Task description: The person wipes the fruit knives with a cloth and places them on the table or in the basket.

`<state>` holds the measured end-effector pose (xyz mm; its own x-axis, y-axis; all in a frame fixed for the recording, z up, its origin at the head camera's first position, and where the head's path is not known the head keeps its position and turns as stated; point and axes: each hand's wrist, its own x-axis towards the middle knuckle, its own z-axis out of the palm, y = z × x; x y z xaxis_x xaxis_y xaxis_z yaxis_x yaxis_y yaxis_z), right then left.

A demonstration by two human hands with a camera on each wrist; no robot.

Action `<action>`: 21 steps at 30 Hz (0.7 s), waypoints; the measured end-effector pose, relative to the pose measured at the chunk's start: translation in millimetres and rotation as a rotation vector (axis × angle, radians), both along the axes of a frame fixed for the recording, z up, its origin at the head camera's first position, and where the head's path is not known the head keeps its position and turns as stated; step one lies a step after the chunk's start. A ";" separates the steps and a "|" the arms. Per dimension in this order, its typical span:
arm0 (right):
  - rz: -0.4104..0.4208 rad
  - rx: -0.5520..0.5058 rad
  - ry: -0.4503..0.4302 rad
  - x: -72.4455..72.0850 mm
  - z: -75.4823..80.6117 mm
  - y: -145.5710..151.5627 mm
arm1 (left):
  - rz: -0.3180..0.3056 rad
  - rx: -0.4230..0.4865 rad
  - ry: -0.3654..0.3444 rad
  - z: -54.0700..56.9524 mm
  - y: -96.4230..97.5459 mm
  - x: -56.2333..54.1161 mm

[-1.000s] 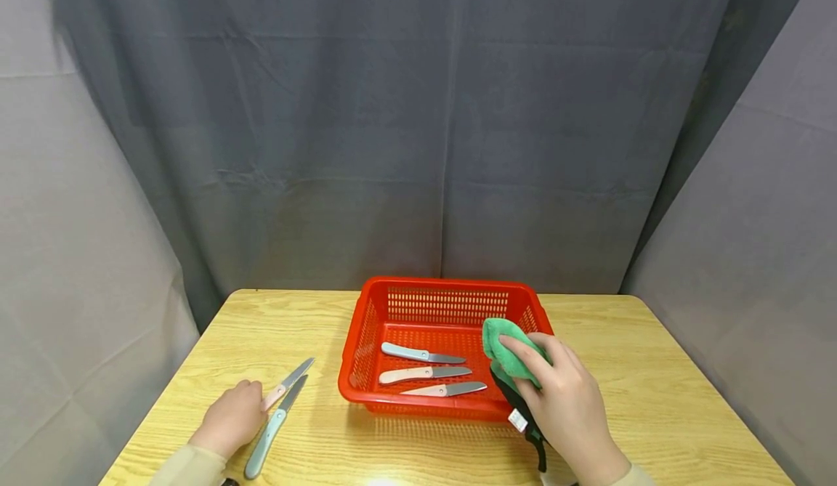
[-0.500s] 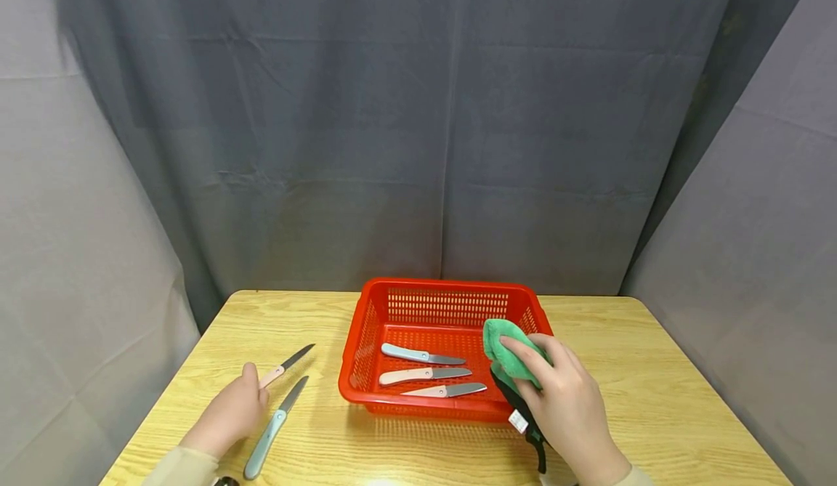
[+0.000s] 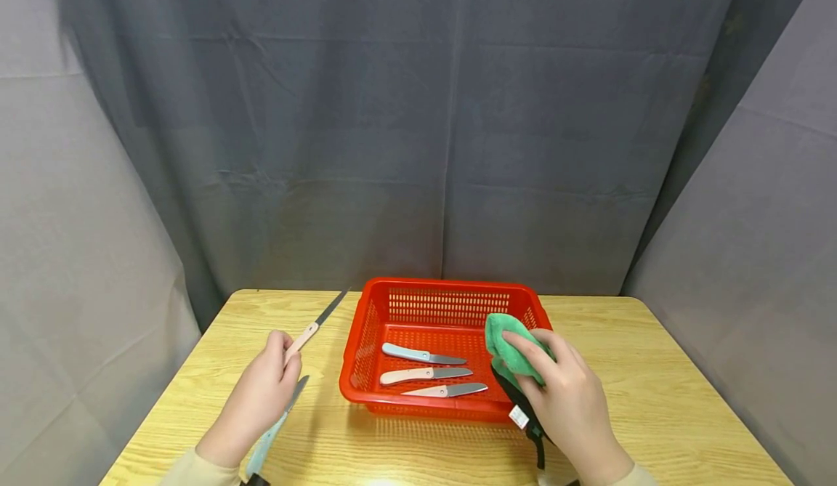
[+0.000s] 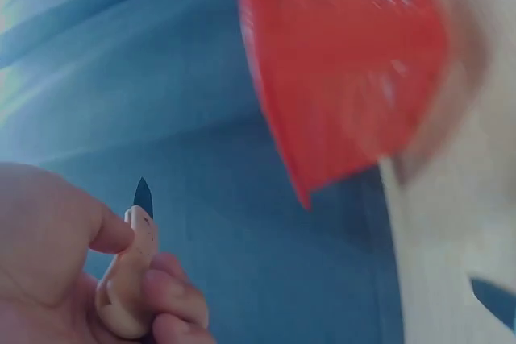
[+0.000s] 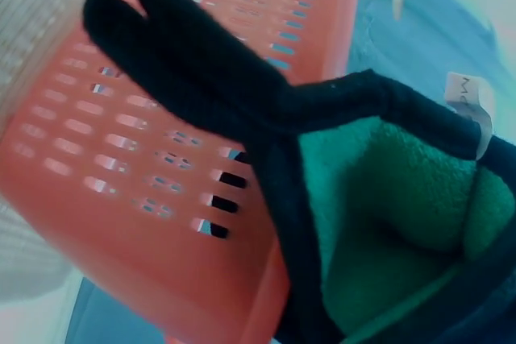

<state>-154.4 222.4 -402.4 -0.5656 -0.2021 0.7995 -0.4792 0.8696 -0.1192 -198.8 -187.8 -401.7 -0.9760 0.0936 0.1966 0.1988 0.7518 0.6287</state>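
My left hand (image 3: 258,391) grips a paring knife (image 3: 306,338) by its pale pink handle, over the left of the table, blade slanting up toward the back right. In the left wrist view, thumb and curled fingers wrap the knife's handle (image 4: 133,271). A light blue-handled knife (image 3: 264,442) lies partly hidden beside this hand. At the red basket's front right corner, my right hand (image 3: 565,395) pinches a folded green cloth (image 3: 513,344) with black trim, a white label and a hanging loop. The right wrist view shows the cloth's fuzzy inside (image 5: 387,191), but no fingers.
The red plastic basket (image 3: 356,391) stands mid-table. Inside lie a light blue-handled knife (image 3: 405,352) and two pale-handled knives, one in the middle (image 3: 407,375) and one nearest the front (image 3: 434,391). Grey curtains (image 3: 418,123) enclose the wooden table (image 3: 601,341) behind and at both sides.
My left hand has lifted the pink-handled knife from beside the blue-handled one, moving it up and right toward the basket. The right hand and cloth have barely moved.
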 end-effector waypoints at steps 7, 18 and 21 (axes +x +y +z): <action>0.033 0.000 0.052 -6.0 11.3 -3.6 | -0.031 0.064 0.068 16.8 29.5 5.1; 0.067 -0.026 0.068 -15.8 20.4 -11.1 | -0.064 0.127 0.078 22.8 61.2 1.7; 0.079 -0.044 0.053 -16.5 21.3 -14.9 | -0.078 0.157 0.064 23.2 69.9 2.9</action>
<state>-171.0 207.5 -381.0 -0.5059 -0.2084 0.8371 -0.5529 0.8231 -0.1292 -195.9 -117.9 -378.5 -0.9519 0.1320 0.2765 0.2964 0.6257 0.7216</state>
